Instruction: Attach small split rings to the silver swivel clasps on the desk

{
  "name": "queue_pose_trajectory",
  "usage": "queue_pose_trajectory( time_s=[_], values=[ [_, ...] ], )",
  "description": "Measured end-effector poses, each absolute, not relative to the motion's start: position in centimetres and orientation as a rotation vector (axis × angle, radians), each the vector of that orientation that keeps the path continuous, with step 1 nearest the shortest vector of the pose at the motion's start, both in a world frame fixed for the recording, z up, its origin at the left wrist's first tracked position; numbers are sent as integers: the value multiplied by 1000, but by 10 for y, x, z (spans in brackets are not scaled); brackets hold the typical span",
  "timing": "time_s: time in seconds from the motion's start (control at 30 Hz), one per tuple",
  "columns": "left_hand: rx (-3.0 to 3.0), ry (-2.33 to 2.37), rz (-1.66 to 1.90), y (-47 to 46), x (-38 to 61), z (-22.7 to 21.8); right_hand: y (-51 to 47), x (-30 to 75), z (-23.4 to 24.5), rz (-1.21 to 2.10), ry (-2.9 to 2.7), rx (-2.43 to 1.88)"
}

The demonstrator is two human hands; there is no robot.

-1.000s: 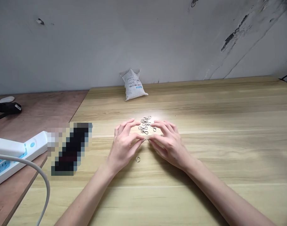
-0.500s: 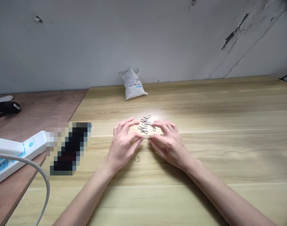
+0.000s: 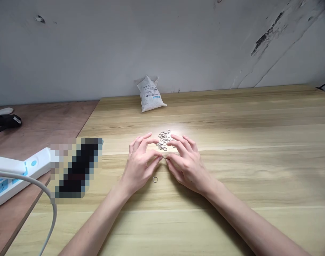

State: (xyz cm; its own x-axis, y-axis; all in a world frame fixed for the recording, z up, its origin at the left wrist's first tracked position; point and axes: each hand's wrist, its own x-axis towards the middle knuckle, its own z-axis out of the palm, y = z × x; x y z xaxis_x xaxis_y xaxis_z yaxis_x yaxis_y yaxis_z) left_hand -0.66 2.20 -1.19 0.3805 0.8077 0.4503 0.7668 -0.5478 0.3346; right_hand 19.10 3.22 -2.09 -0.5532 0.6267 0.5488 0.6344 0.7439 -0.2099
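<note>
The left hand (image 3: 138,165) and right hand (image 3: 187,167) have closed in, narrowly pinching a tiny metal clasp (image 3: 165,158) just below the clasp pile (image 3: 164,139).

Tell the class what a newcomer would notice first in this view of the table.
The left hand and right hand catch the eye first, meeting mid-table on the light wooden table, their fingertips pinching a small metal piece. Just beyond them lies a bright heap of silvery clasps and rings, and a single loose ring sits nearer, between the hands. Farther back, a white printed sack stands against the grey wall.
</note>
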Motion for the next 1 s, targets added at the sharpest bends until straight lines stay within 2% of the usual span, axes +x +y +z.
queue_pose_trajectory(
  time_s=[0.57, 0.83, 1.0],
  values=[
    [2313, 1543, 985, 22, -7, -5, 32, 192, -15, -270, -2310, -842],
    [2202, 1458, 1040, 20, -6, -1, 31, 193, -14, -49, -2287, -944],
    [2155, 1416, 1063, 17, -1, 0, 28, 189, -12, -87, -2282, -975]
  ],
)
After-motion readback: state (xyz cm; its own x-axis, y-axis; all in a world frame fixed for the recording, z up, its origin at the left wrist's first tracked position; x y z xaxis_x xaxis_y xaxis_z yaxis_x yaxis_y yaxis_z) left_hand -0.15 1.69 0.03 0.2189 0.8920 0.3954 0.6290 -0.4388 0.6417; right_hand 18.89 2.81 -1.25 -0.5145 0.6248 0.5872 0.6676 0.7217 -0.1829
